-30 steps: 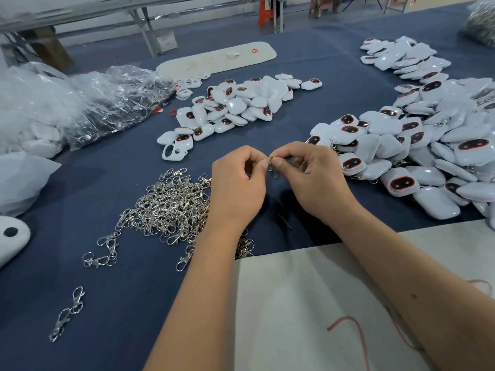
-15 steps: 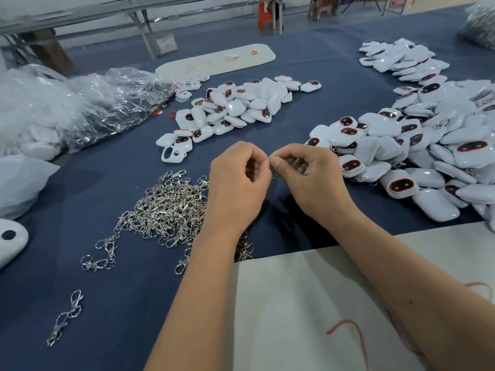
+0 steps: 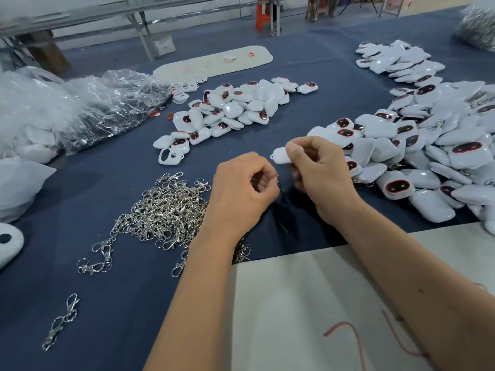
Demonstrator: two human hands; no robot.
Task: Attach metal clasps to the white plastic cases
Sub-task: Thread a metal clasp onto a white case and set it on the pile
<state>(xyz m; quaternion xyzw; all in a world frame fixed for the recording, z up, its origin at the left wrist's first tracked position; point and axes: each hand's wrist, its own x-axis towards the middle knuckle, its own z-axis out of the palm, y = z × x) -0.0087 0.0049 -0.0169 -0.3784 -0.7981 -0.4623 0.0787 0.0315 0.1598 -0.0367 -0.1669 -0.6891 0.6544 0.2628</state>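
White plastic case (image 3: 280, 156) is pinched in the right hand (image 3: 320, 175); a metal clasp (image 3: 279, 180) is held by the curled left hand (image 3: 241, 194) above the blue worktop (image 3: 120, 303).

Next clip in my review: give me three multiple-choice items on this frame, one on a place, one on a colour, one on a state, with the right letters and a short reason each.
1. Where does the loose heap of metal clasps lie?
A. Left of the left hand
B. On the far pile of cases
C. On the white sheet

2. What colour is the table cover?
A. Red
B. Dark blue
C. Green

3. What is the right hand doing?
A. Resting flat and open
B. Pointing at a bag
C. Pinching a white case

Answers:
1 A: the heap spreads on the cloth just left of the left hand.
2 B: the bare cloth between the piles is dark blue.
3 C: its thumb and fingers grip a white case, held above the cloth.
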